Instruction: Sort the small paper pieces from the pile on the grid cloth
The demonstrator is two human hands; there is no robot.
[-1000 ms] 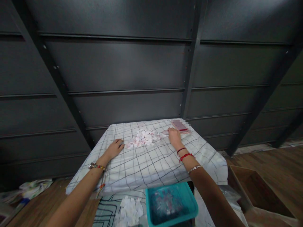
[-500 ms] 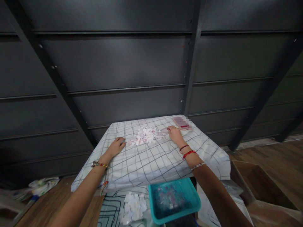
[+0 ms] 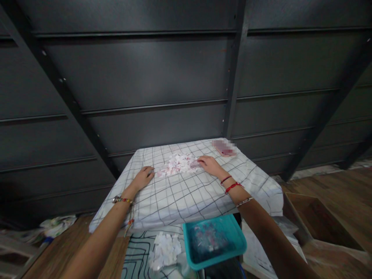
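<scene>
A loose heap of small white and pinkish slips (image 3: pixel 180 162) lies on the white checked cloth (image 3: pixel 174 197) that covers the table. My right hand (image 3: pixel 211 166) reaches the heap's right end, its fingertips pinching a small clear pinkish plastic piece (image 3: pixel 194 164), perhaps a little bag. At the opposite end, my left hand (image 3: pixel 143 178) rests on the cloth, thumb and forefinger slightly apart, with nothing visible between them. Its fingertips are close to the leftmost slips.
A pink phone-like object (image 3: pixel 223 148), partly pixelated, lies at the table's back right. Below the front edge are a teal tray (image 3: pixel 244 248) of small clear pieces and a pile of white slips (image 3: pixel 165 250). An open cardboard box (image 3: pixel 302 217) stands right; a dark panelled wall (image 3: pixel 157 73) rises behind.
My right hand has moved left, bringing the clear plastic piece onto the heap's right end. My left hand has stayed in nearly the same place. The view has shifted slightly.
</scene>
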